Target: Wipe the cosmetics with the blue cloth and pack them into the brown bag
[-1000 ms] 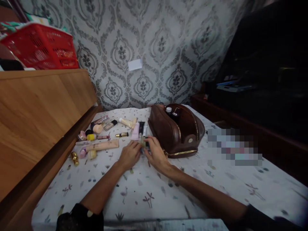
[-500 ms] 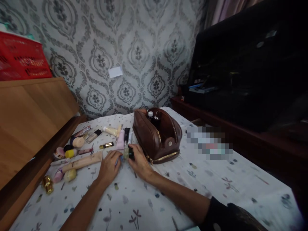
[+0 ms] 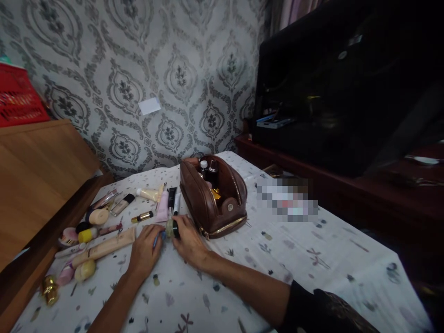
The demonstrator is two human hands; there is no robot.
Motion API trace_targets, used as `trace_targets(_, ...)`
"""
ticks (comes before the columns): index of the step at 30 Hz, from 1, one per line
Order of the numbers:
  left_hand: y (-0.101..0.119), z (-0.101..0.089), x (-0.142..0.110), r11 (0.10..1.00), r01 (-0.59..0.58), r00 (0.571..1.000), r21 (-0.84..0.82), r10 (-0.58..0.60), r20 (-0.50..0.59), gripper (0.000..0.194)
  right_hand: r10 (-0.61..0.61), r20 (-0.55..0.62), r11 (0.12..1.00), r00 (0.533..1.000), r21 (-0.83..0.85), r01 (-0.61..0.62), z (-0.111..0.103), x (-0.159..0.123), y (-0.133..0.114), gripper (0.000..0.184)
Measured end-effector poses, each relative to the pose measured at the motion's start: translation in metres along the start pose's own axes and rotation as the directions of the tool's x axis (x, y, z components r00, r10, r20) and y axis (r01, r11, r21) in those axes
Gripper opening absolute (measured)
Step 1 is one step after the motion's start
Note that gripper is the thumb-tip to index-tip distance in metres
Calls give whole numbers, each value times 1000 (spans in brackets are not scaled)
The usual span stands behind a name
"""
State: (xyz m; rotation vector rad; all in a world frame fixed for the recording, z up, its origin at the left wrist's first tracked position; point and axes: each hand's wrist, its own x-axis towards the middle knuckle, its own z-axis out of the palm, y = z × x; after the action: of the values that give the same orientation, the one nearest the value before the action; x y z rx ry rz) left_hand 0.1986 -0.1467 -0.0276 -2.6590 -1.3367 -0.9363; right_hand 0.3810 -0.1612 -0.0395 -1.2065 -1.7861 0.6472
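Observation:
My right hand (image 3: 190,244) is closed round a small jar (image 3: 169,228) with a pale greenish body and a dark lid, lying on its side at the tablecloth. Right beside it, my left hand (image 3: 144,246) has its fingers bent, with a small blue object (image 3: 158,237) mostly hidden at its thumb. Just behind my right hand stands an unzipped brown cosmetic bag (image 3: 194,196) holding dark bottles (image 3: 212,172) and something gold. Beyond the jar lie a pink tube (image 3: 162,206), a black tube (image 3: 171,200) and a gold-and-black lipstick (image 3: 142,217).
More cosmetics spread to the left, among them a long beige tube (image 3: 110,244), a foundation bottle (image 3: 122,205) and a gold container (image 3: 50,290). A wooden panel (image 3: 41,162) borders the left side. A blurred-out item (image 3: 287,200) lies right of the bag, near a dark television (image 3: 329,92).
The view has turned right, so everything sits further left. Both hands stay together at the jar and blue object. More of the bag's inside shows, including something gold.

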Motion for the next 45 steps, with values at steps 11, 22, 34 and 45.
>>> trace_targets(11, 6, -2, 5, 1000, 15, 1000, 8, -15, 12, 21, -41, -55, 997, 998, 60, 45, 5, 4, 15, 64)
trace_targets(22, 9, -10, 4, 1000, 24, 997, 13, -25, 70, 24, -117, -126, 993, 985, 15, 120, 10, 6, 25, 57)
trace_targets(34, 3, -13, 5, 995, 88, 994, 48, -91, 66, 22, 27, 3, 999, 1000, -22, -27, -4, 5, 10, 54)
trace_targets(45, -10, -22, 7, 977, 142, 990, 158, -144, -2, 28, -103, 66, 993, 992, 62, 99, 0, -3, 4, 57)
